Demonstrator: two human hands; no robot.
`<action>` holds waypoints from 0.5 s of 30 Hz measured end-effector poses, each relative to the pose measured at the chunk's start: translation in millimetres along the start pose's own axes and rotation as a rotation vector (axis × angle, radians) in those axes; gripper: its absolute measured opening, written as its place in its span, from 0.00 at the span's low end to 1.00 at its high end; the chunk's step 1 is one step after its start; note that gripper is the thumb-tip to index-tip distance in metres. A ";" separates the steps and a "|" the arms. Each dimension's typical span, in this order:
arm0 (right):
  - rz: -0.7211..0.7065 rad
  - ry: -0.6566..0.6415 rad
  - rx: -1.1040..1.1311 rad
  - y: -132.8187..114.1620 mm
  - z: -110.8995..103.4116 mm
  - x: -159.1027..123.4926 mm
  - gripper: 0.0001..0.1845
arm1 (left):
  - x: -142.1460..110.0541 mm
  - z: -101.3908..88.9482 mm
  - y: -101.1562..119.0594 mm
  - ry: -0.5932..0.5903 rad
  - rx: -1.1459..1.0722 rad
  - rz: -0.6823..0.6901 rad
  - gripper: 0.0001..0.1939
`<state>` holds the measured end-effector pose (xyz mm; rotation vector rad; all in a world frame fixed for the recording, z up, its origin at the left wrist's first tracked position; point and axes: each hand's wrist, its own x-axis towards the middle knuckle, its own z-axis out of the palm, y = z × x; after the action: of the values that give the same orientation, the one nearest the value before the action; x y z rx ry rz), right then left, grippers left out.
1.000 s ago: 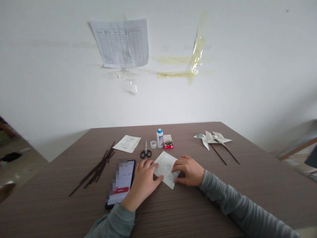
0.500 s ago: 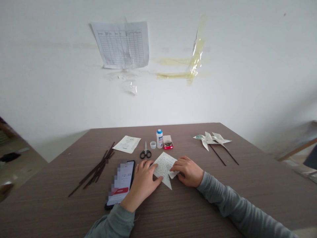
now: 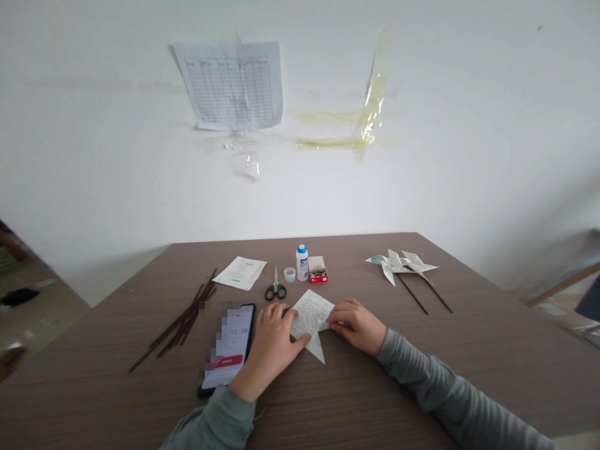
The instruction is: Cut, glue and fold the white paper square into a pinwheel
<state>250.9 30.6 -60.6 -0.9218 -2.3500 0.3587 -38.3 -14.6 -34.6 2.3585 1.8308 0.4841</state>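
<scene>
Centrally, on the brown table [image 3: 356, 400], a handwritten sheet [image 3: 309, 309] lies between the 2 hands, 1 corner pointing near. Left hand [image 3: 276, 334]: fingers extended, slightly spread, tips and thumb resting on the sheet's left side, clasping nothing. Right hand [image 3: 359, 325]: thumb and forefinger pinch the sheet's right side, where a piece bends up; other fingers curled. Just far of the sheet, left to right: black-handled scissors [image 3: 275, 291], small clear cup [image 3: 289, 275], blue-capped white bottle [image 3: 302, 265], open red box [image 3: 319, 278] of small pieces. Left of the left hand: lit phone [image 3: 237, 340]; farther left, dark sticks [image 3: 187, 317]. Far left, printed papers [image 3: 241, 273]. Far right, 2 stemmed paper pinwheels [image 3: 392, 260]. Wall [image 3: 459, 150] behind: 1 gridded page [image 3: 234, 84], yellowed tape [image 3: 372, 106].
</scene>
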 end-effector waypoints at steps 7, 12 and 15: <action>0.124 0.119 -0.004 4.7 16.2 -1.7 0.11 | 1.3 1.7 1.5 -0.012 -0.063 0.044 0.21; 0.064 0.107 -0.051 7.5 19.6 -4.1 0.10 | 1.6 -1.2 5.7 -0.073 -0.089 0.066 0.22; 0.029 0.106 -0.096 9.1 22.8 -5.4 0.11 | 1.4 -2.1 6.7 -0.090 -0.096 0.060 0.24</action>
<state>245.1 32.6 -84.9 -0.9959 -2.2756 0.2049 -32.5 -15.3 -30.5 2.3371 1.6647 0.4534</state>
